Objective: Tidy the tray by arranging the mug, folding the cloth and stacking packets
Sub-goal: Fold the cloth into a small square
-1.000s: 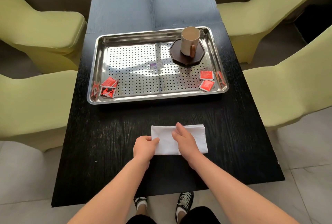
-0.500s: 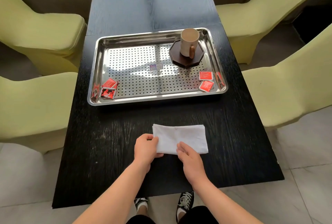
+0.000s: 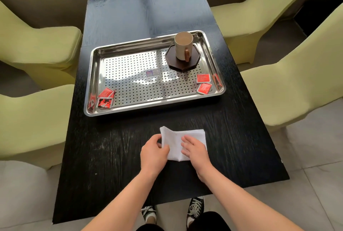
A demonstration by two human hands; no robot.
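Left hand (image 3: 154,153) pinches cloth (image 3: 194,136) edge, right hand (image 3: 195,150) presses it flat

Bare forearms (image 3: 130,193), black trousers (image 3: 209,220), black canvas sneakers (image 3: 195,206) with white laces and toecaps

Steel tray (image 3: 96,82) sits on black table (image 3: 130,17). In tray's far-R corner, mug (image 3: 182,46) stands upright on dark coaster (image 3: 194,62), handle toward the person. 2 red packets (image 3: 105,97) overlap in tray's near-L corner; 2 more (image 3: 203,83) lie side by side at its near-R corner. White cloth (image 3: 194,134) lies outside tray, on its near side, part folded. L hand (image 3: 153,153) grips cloth's L edge, raised off table. R hand (image 3: 194,150) presses flat on cloth w/ straight fingers. Green chairs (image 3: 40,45) flank tray both sides.
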